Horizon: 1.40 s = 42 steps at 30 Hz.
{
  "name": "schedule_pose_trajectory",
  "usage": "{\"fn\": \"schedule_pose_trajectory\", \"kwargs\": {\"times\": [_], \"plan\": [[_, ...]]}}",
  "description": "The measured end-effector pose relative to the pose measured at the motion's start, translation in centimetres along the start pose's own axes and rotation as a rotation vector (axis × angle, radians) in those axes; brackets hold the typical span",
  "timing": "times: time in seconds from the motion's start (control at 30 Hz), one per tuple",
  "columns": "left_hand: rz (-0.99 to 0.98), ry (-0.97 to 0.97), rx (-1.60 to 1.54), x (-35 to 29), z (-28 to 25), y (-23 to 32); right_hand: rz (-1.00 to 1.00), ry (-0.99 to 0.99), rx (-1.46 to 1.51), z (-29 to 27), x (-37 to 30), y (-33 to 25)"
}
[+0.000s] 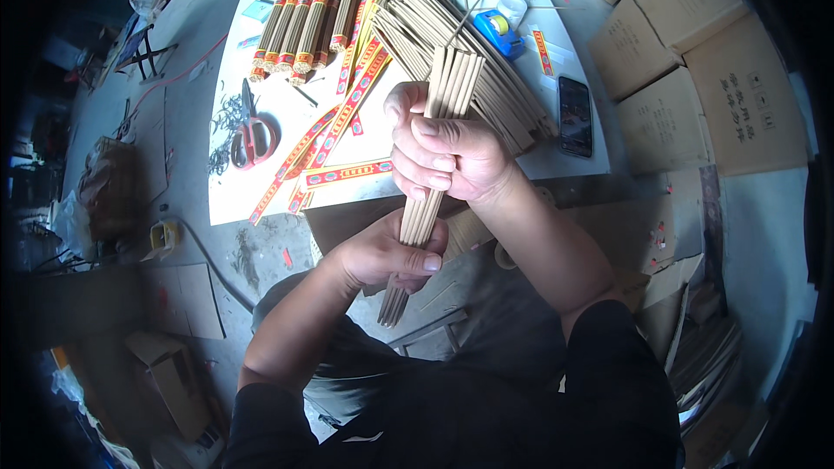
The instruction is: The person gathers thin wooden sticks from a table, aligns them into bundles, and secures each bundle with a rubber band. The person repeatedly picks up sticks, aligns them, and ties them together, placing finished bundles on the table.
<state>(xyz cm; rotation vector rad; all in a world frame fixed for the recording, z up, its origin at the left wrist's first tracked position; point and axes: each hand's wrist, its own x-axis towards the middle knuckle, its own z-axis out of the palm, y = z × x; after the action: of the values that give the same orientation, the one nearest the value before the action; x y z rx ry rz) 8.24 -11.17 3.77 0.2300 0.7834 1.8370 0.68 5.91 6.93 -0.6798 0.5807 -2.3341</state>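
Observation:
A bundle of brown incense sticks is held at a slant over my lap, just off the table's near edge. My right hand is wrapped round its upper part. Lower down, my left hand grips the same bundle, with the thumb across the front and the lower ends sticking out below. Behind my right hand lies a pile of loose incense sticks. Red and yellow printed paper strips lie across the table on the left of my hands.
Wrapped incense bundles lie at the back left of the white table. Scissors rest near its left side. A blue tape dispenser and a phone are on the right. Cardboard boxes stand beyond the right edge.

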Motion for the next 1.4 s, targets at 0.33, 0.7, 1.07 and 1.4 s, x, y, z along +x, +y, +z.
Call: {"fn": "schedule_pose_trajectory", "kwargs": {"times": [0.33,0.7,1.07,1.4], "plan": [[0.109,0.873,0.861,2.4,0.6,-1.0,-0.058,0.622,-0.274,1.0,0.4,0.1],[-0.046,0.21,0.072,1.4,-0.6,-0.4,-0.015,0.383,-0.151,-0.2,0.0,-1.2],[0.028,0.544,0.454,2.8,-0.3,-1.5,-0.107,0.686,-0.235,0.0,0.4,-1.4],[-0.109,0.123,0.058,2.5,-1.5,-1.4,-0.087,0.206,-0.035,-2.5,-0.9,-4.1]]}}
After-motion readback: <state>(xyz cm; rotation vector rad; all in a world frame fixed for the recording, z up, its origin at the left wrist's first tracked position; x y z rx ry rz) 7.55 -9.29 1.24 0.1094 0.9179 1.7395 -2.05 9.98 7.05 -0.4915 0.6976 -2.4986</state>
